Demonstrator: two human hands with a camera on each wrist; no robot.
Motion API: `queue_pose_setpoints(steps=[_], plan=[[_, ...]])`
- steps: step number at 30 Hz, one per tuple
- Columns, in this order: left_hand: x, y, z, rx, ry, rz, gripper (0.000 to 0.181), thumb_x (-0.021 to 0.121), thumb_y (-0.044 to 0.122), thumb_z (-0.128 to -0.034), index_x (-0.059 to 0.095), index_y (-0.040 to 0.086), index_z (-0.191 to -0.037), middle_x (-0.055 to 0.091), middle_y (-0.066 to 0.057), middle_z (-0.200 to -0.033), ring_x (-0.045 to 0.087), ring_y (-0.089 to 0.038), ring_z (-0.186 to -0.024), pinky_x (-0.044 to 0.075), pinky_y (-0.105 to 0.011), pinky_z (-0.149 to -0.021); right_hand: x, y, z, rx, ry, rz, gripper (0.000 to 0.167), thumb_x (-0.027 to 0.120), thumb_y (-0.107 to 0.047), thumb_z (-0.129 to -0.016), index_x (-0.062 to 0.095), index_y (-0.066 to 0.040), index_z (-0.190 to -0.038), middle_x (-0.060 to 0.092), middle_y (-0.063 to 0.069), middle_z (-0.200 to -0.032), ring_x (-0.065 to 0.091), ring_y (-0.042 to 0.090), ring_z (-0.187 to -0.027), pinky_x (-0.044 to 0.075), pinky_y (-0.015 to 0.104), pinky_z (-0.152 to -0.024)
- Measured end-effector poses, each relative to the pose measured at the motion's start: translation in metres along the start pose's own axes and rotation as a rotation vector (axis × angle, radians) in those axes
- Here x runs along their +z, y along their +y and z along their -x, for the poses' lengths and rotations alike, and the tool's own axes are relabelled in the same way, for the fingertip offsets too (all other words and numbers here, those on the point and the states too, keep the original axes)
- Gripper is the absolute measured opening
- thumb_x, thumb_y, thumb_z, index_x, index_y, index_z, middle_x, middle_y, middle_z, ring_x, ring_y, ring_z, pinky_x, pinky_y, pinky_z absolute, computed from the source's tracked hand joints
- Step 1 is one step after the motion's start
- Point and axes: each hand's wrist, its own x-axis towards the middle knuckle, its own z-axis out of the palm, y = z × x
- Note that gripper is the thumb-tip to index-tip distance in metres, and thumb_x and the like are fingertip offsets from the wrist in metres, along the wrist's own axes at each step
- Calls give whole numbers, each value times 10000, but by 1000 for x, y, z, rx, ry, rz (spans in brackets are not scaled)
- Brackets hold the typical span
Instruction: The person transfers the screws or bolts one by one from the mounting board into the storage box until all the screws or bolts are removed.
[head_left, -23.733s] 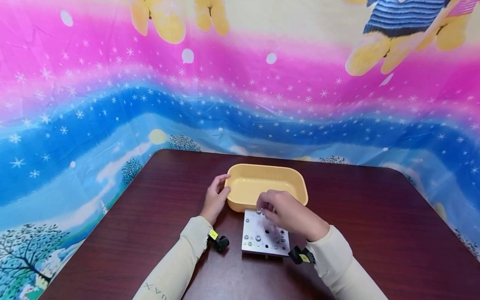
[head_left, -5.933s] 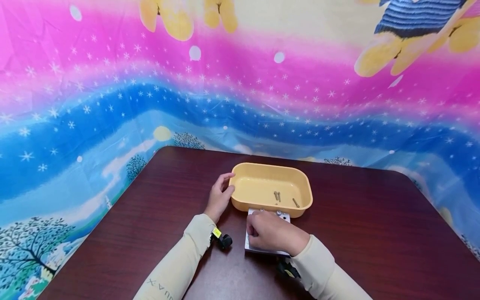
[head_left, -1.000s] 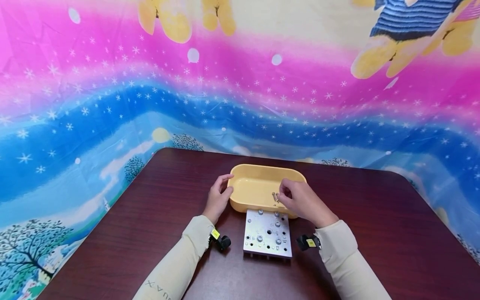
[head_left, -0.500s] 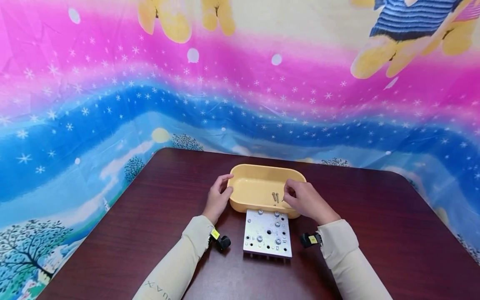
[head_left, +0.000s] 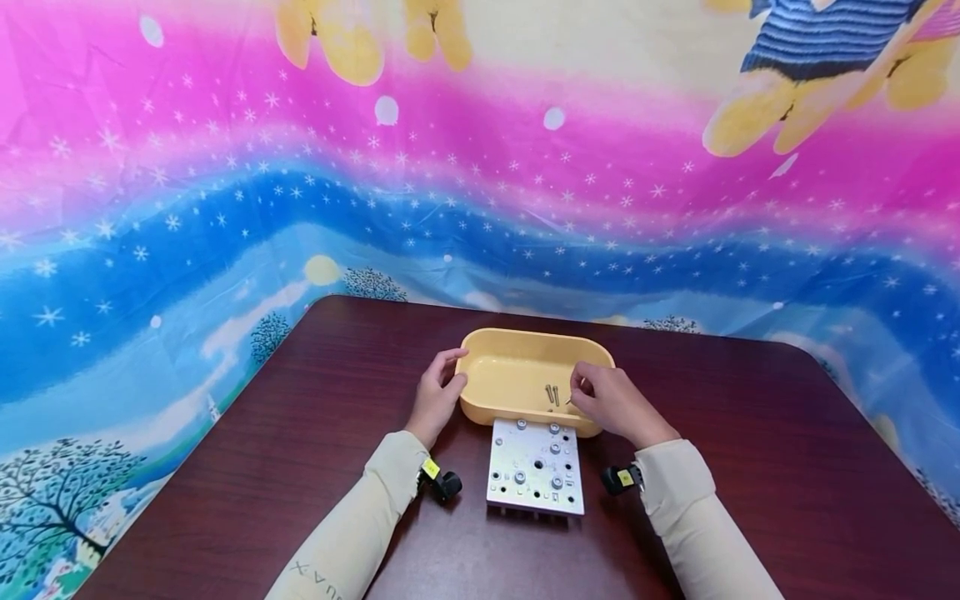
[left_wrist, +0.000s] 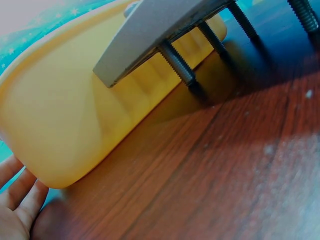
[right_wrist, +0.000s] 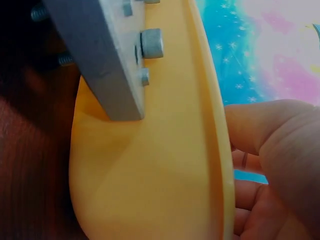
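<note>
The pale yellow tray (head_left: 487,387) stands mid-table, with a few thin metal screws (head_left: 552,394) on its floor. At its left end my left hand (head_left: 435,396) rests, fingers fairly straight and touching the wall; the left wrist view shows its fingertips (left_wrist: 35,195) at the tray's corner. My right hand (head_left: 611,404) reaches over the right end, thumb and forefinger pinched together. A small dark screw end shows at its fingertips; the rest is hidden. Against the tray's near side sits the silver metal plate (head_left: 536,458), bearing several socket-head screws (head_left: 557,482) and bare holes.
Threaded shanks (left_wrist: 177,62) stick out below the plate, which stands raised off the dark wood table (head_left: 337,367). Each wrist carries a small black camera (head_left: 618,479). Behind the table hangs a colourful printed cloth (head_left: 480,208).
Screws lie in the tray where none showed in the oldest frame. The right hand has gone from the plate to the tray, shifting slightly right within the last second. The left hand stays put.
</note>
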Motion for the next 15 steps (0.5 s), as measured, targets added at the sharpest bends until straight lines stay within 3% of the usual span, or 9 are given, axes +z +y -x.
queue_pose_setpoints(steps=[5, 15], plan=[[-2, 21, 10, 15, -2, -12, 388, 538, 26, -915, 543, 9, -1302, 528, -169, -1351, 475, -329, -1285, 394, -443, -1043, 1, 0, -1, -22, -24, -1, 96, 582, -71, -857, 551, -140, -797, 492, -19, -613, 430, 130, -532, 378, 280, -518], [-2, 24, 13, 14, -10, -12, 386, 537, 39, -921, 536, 15, -1307, 521, -160, -1365, 454, -325, -1306, 383, -438, -1053, 7, 2, -2, -11, -23, 14, 75, 593, -71, -853, 571, -131, -814, 461, -28, -590, 403, 128, -519, 358, 280, -503]])
